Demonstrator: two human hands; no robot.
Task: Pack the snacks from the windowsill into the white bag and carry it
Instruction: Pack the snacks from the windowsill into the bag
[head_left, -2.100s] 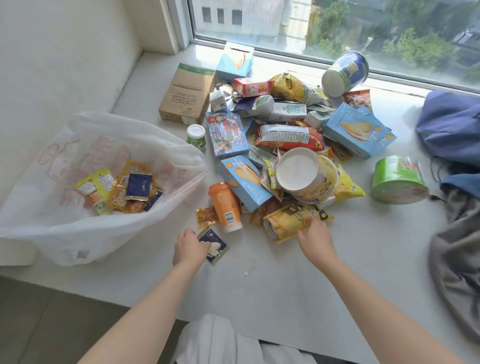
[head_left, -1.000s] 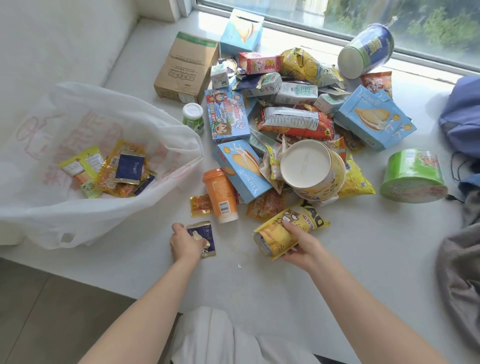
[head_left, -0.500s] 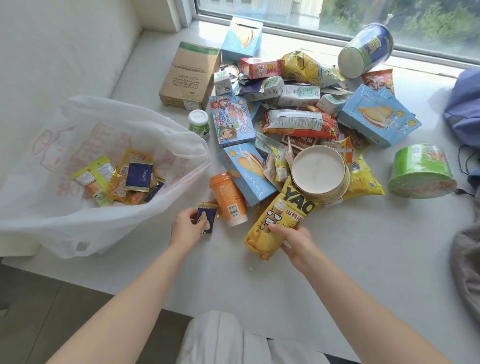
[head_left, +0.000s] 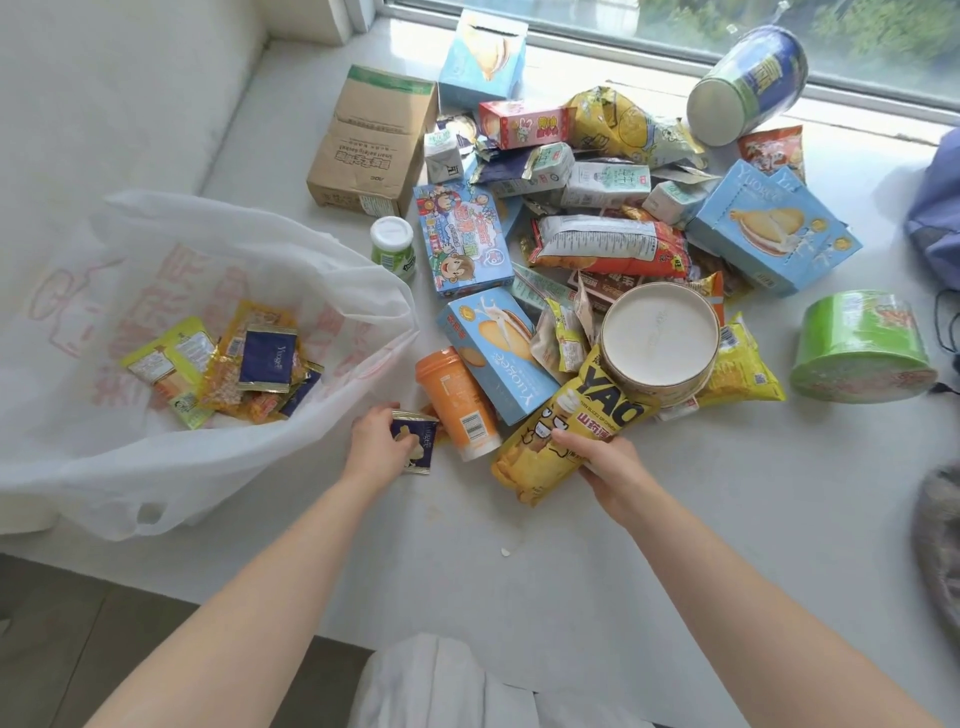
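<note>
The white bag (head_left: 171, 467) lies open at the left of the windowsill (head_left: 727, 519), with several small packets (head_left: 223, 369) inside. My left hand (head_left: 376, 444) pinches a small dark blue packet (head_left: 420, 441) just right of the bag's mouth, beside an orange cup (head_left: 457, 402). My right hand (head_left: 605, 460) grips the lower part of a yellow "YAO" snack bag (head_left: 566, 426), which leans against a round paper tub (head_left: 660, 340). A heap of snack boxes and pouches (head_left: 597, 244) fills the sill behind.
A brown carton (head_left: 371, 140) stands at the back left, a blue can (head_left: 748, 85) lies by the window, and a green bowl (head_left: 860, 345) sits at the right. Blue and grey cloth (head_left: 940, 218) lies along the right edge. White trousers (head_left: 467, 686) show below.
My left hand picked the dark blue packet off the sill and lifted it toward the bag. My right hand took hold of the yellow snack bag and raised it upright.
</note>
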